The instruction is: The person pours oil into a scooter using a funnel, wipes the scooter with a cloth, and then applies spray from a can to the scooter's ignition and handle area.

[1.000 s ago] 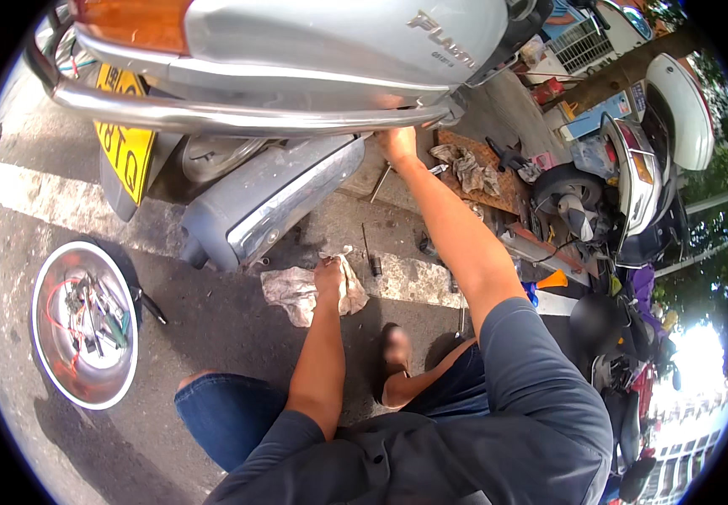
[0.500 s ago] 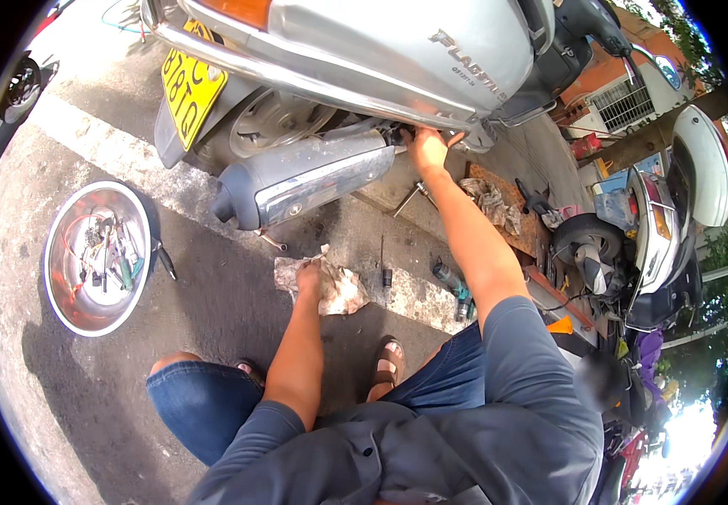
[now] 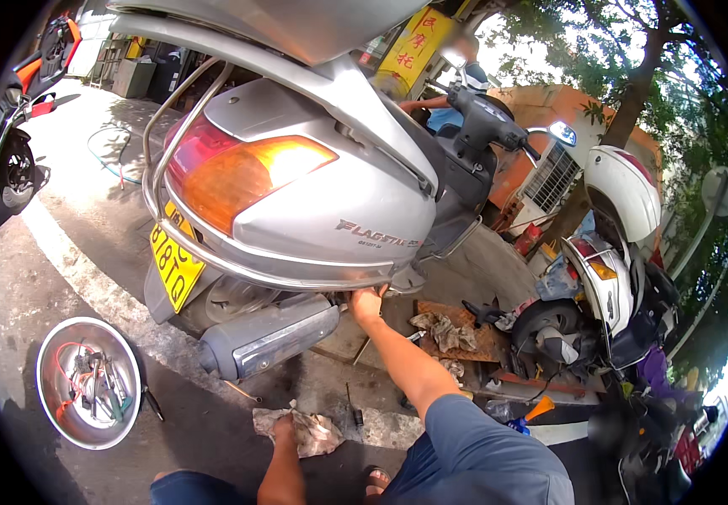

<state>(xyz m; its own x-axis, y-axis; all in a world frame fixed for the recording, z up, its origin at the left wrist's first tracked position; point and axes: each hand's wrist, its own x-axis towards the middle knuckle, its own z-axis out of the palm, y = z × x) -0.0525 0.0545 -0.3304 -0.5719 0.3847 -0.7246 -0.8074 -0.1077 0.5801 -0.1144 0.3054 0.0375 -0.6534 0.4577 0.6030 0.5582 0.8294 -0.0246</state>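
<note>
Head view: open asphalt [image 3: 204, 429] between seven and eight o'clock, bounded by steel bowl [image 3: 90, 436] at eight; tight room at centre, beneath lower rear edge of silver scooter [image 3: 296, 206], filling twelve. Smooth, glossy panels; dull grey, cylindrical muffler [image 3: 275, 332]; crumpled, stained rag [image 3: 320, 436]. Right hand [image 3: 368, 303] up against scooter's underside, muffler just beside at eight; fingertips hidden, cannot tell grip. Left hand [image 3: 283, 427] at seven, resting on rag; cannot tell whether clenched.
</note>
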